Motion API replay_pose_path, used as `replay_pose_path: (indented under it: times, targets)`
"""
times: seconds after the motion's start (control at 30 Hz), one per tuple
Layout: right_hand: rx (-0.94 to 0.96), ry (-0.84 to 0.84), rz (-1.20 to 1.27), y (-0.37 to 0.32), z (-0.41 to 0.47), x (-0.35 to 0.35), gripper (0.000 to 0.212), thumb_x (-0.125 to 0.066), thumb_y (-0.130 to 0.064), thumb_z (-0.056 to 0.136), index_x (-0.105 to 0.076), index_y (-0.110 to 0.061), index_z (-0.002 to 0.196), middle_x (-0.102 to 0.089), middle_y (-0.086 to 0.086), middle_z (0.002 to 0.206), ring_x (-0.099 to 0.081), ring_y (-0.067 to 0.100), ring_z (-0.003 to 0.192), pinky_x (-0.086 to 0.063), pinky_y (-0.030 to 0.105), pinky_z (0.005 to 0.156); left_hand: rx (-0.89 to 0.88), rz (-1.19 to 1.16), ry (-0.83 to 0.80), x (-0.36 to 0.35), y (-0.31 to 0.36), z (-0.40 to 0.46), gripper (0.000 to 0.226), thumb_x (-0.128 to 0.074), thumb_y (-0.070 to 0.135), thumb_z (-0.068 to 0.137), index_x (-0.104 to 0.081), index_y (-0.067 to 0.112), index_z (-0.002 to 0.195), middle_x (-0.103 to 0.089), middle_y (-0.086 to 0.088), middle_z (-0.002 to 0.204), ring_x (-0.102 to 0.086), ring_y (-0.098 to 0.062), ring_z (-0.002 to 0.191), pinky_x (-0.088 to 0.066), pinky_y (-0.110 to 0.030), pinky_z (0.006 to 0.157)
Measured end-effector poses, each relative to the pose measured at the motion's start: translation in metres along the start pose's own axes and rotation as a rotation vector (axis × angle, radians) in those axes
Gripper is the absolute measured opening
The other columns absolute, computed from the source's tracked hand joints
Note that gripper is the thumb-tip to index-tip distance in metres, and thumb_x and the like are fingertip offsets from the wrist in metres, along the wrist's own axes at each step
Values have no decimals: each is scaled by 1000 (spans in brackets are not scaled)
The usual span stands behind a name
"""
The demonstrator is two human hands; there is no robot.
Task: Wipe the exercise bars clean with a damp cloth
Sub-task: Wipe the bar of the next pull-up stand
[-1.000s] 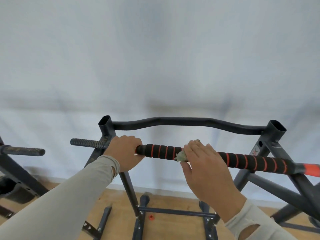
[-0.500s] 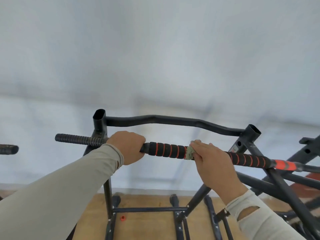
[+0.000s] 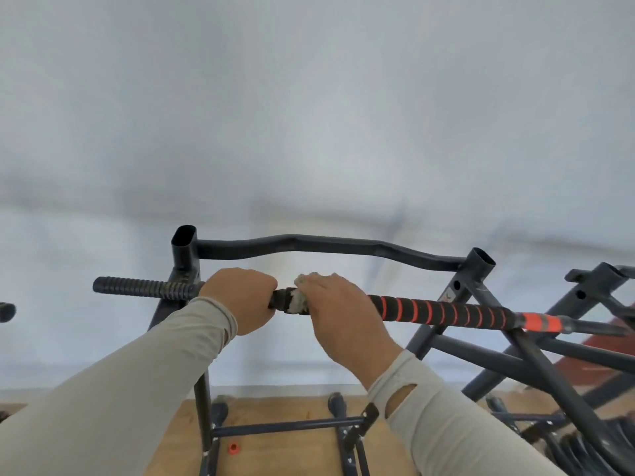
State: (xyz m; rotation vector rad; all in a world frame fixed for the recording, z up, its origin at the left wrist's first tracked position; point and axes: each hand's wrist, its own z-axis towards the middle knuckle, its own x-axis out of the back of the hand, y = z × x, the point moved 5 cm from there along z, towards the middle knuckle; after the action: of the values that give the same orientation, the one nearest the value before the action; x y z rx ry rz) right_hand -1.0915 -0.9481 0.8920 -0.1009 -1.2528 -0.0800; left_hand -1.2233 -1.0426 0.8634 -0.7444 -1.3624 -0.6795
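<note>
A dark metal exercise frame stands in front of me, with a horizontal bar padded in black foam with orange rings (image 3: 443,312). My left hand (image 3: 240,297) is closed around that bar near the left upright (image 3: 185,259). My right hand (image 3: 338,310) presses a small pale cloth (image 3: 299,300) around the bar right beside my left hand. Only a scrap of the cloth shows under my fingers. A curved black top bar (image 3: 326,243) runs behind, and a ribbed grip (image 3: 137,286) sticks out to the left.
A second dark frame (image 3: 591,293) leans at the right. The frame's feet rest on a wooden floor (image 3: 281,451), where a small orange cap (image 3: 233,447) lies. Another bar end (image 3: 7,311) pokes in at the far left. A pale wall fills the background.
My right hand has slid the cloth leftwards along the foam bar until it sits next to my left hand. The view has shifted, bringing the second frame into sight at the right.
</note>
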Motion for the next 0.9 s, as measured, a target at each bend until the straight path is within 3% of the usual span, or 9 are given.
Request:
replay_pose_path:
  times: [0.13, 0.2, 0.27, 0.4, 0.5, 0.57, 0.67, 0.8, 0.9]
  targets:
    - [-173, -97, -156, 69, -28, 31, 42, -55, -1, 87, -64, -32, 113, -69, -12, 103, -60, 14, 92, -53, 30, 90, -1, -30, -3, -1, -1, 0, 11, -47, 37, 90, -52, 30, 83, -57, 8, 73, -57, -16, 68, -46, -30, 67]
    - [-334, -162, -213, 97, -43, 37, 33, -58, -7, 91, -64, -30, 113, -69, -10, 100, -61, 13, 89, -54, 29, 89, 0, -32, 5, -2, -1, 1, 10, -48, 37, 90, -51, 30, 83, -56, 9, 72, -57, -15, 68, -45, -29, 66]
    - [-454, -124, -177, 100, -50, 39, 23, -57, -13, 93, -63, -31, 106, -70, -9, 94, -64, 14, 84, -57, 31, 85, 4, -35, 6, -3, -2, 2, 10, -48, 37, 90, -51, 31, 82, -56, 9, 72, -56, -15, 68, -45, -29, 66]
    - [-359, 114, -96, 30, -25, 18, 21, -55, -8, 87, -57, -26, 77, -56, -9, 70, -54, 17, 67, -54, 35, 72, 2, -33, 15, -3, -3, 2, 12, -48, 38, 89, -53, 29, 82, -57, 8, 70, -59, -14, 67, -53, -30, 70]
    - [-239, 237, 25, -21, -2, -8, 12, -57, -11, 87, -59, -22, 82, -61, -5, 80, -56, 18, 80, -47, 34, 91, 12, -19, 31, -2, -3, 2, 20, -45, 38, 90, -49, 27, 74, -57, 7, 68, -57, -13, 62, -46, -28, 61]
    - [-176, 223, 36, -22, 3, -15, 10, -58, -12, 88, -60, -21, 90, -64, -4, 88, -56, 18, 86, -44, 35, 99, 10, -15, 36, -2, -2, 3, 22, -43, 39, 91, -49, 27, 73, -57, 7, 67, -57, -13, 62, -49, -29, 61]
    - [-141, 136, -36, 13, -12, 3, 20, -58, -9, 89, -64, -25, 99, -64, -7, 90, -49, 13, 78, -47, 32, 92, -9, -32, 38, -1, -2, 2, 19, -45, 39, 90, -49, 28, 76, -57, 7, 68, -57, -13, 63, -51, -29, 64]
    - [-349, -122, -242, 97, -41, 35, 36, -56, -4, 86, -68, -33, 103, -59, -12, 84, -62, 16, 84, -53, 28, 77, -5, -44, 57, 0, -2, 0, 21, -47, 39, 90, -43, 28, 73, -56, 8, 68, -57, -13, 63, -50, -30, 65]
    - [-499, -121, -287, 122, -55, 46, 24, -58, -10, 90, -66, -29, 102, -67, -9, 87, -64, 16, 85, -58, 32, 79, -14, -39, 62, 3, -1, -1, 18, -47, 39, 91, -45, 29, 77, -56, 8, 70, -56, -13, 64, -43, -28, 62]
